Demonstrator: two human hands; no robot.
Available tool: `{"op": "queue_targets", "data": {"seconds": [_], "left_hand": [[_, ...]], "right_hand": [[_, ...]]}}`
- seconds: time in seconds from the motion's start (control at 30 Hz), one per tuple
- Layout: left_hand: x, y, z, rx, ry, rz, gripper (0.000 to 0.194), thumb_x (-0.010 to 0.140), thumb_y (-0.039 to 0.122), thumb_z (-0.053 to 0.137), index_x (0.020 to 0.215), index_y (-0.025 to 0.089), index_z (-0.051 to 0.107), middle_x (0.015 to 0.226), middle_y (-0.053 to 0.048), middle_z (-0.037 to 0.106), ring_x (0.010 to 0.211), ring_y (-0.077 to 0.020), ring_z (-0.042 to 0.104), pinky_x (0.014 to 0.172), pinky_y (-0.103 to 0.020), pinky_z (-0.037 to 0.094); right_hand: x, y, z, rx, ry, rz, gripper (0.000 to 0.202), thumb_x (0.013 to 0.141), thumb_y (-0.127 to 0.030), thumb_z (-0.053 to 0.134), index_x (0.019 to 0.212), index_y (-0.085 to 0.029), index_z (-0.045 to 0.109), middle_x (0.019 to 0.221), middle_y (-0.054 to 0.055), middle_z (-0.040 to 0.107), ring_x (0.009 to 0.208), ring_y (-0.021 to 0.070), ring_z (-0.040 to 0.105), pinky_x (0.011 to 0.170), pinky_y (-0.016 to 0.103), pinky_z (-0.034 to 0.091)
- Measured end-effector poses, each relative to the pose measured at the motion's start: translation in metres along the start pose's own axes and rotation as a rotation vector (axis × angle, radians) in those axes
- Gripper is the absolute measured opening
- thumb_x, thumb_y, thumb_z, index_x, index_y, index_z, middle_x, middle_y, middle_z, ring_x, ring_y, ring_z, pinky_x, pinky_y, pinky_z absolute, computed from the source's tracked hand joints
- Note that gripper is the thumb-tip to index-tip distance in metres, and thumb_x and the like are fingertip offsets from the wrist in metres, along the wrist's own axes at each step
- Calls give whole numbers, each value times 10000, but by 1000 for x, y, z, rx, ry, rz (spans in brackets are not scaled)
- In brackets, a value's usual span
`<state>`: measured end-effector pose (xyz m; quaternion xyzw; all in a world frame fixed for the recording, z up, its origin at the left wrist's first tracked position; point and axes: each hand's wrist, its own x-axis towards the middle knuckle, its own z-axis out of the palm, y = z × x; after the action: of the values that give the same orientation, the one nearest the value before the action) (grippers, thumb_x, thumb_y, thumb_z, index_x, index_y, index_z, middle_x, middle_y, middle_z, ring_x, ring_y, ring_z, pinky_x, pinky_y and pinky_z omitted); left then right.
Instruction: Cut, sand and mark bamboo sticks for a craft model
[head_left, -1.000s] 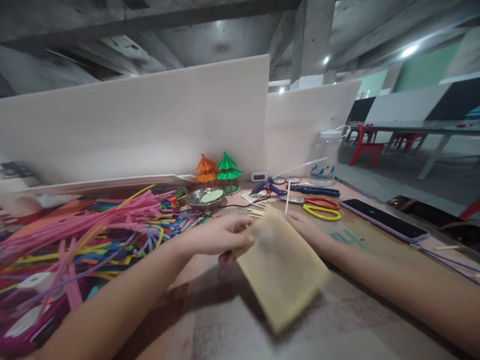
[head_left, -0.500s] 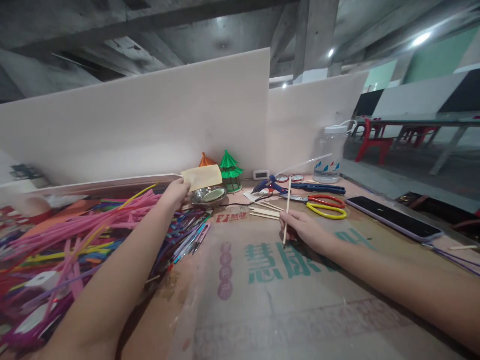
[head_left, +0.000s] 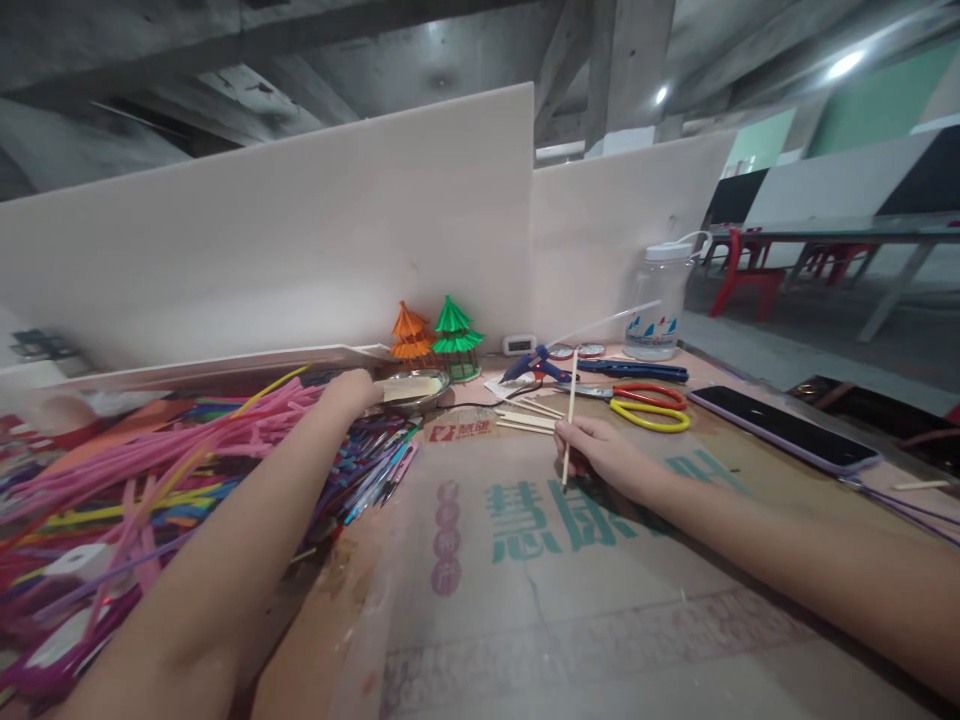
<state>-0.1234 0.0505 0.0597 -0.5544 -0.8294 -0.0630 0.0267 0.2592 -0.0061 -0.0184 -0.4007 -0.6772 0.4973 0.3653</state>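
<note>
In the head view my left hand is closed on the edge of a pale yellow piece of paper, tilted nearly flat at the shiny metal bowl. Whether the paper touches the bowl I cannot tell. My right hand pinches a thin wooden stick, held nearly upright above the cardboard. Several more wooden sticks lie just left of that hand. Behind the bowl stand two small pagoda models, one orange and one green.
Pink and coloured fuzzy stems heap at the left, with pens beside them. Further right are a blue glue gun, scissors with red and yellow handles, a phone and a clear water bottle. A white partition stands behind.
My left hand has lowered the yellow paper from in front of the orange pagoda down to the bowl, so that pagoda now shows fully. My right hand keeps the stick in about the same place.
</note>
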Motion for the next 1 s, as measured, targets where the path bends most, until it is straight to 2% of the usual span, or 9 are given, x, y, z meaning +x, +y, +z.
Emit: {"op": "queue_targets", "data": {"seconds": [0.33,0.43,0.57,0.67,0.8,0.9,1.0], "left_hand": [[-39,12,-13,204,77,93,366,956,373,616,1246,151,602,1256,-114,623,1095,-249,634,920,-465,552],[-53,15,-15,205,4,184,338,962,377,606,1216,154,617,1223,-101,641,1072,-239,643,917,-460,554],[-73,14,-9,190,-169,309,331,962,361,610,1229,165,611,1215,-93,643,1035,-224,653,879,-427,571],[-81,11,-2,226,-274,335,311,960,360,614,1206,170,624,1206,-89,646,1026,-220,654,868,-413,573],[-80,7,5,289,-341,343,311,956,358,619,1208,176,624,1221,-90,640,1048,-225,648,885,-421,567],[-78,6,10,315,-369,357,315,955,359,622,1210,176,623,1225,-92,638,1054,-227,646,890,-427,565],[-77,4,15,323,-375,373,327,954,357,623,1222,170,615,1230,-96,635,1059,-229,644,894,-436,564]], "right_hand": [[0,-1,-1,-26,-1,-4,510,827,-687,550,688,-198,509,530,-9,552,478,103,481,456,223,342],[0,-1,-1,-27,3,-6,517,814,-701,558,693,-200,510,529,-10,547,476,107,475,459,230,344],[-1,-1,0,-5,9,9,533,802,-719,566,706,-198,510,536,-5,559,487,113,491,465,230,346],[-1,-1,-1,-8,33,6,538,800,-730,547,765,-193,545,500,-26,524,447,106,443,436,229,296],[0,0,-2,-33,48,-23,483,791,-668,584,818,-186,595,491,-37,510,430,99,389,424,238,272],[0,-1,0,42,28,-48,361,778,-542,657,861,-196,600,626,-3,617,501,109,478,465,236,353],[-1,0,2,150,39,-44,306,770,-425,686,968,-199,626,855,41,701,575,112,561,547,250,462]]}}
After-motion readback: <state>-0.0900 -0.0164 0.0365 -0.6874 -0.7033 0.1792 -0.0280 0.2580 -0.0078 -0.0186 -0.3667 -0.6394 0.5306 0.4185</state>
